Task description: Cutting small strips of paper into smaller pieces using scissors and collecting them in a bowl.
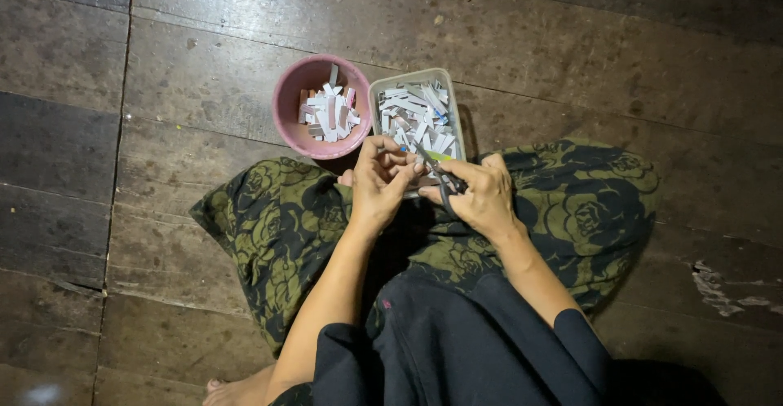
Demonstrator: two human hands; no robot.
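Over dark floorboards (pixel 571 55), right hand (pixel 483 198) grips scissors (pixel 440 179); left hand (pixel 382 181) pinches a small paper strip (pixel 405 150).

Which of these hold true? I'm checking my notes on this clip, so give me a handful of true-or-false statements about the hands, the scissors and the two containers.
1. The right hand holds the scissors. True.
2. The bowl is blue. False: it is pink.
3. The tray holds cut paper strips. True.
4. The bowl is empty. False: it also holds paper strips.
5. The left hand rests flat on the floor. False: it is raised over the lap, fingers pinched near the scissor tips.
6. The bowl and tray sit side by side on the floor. True.
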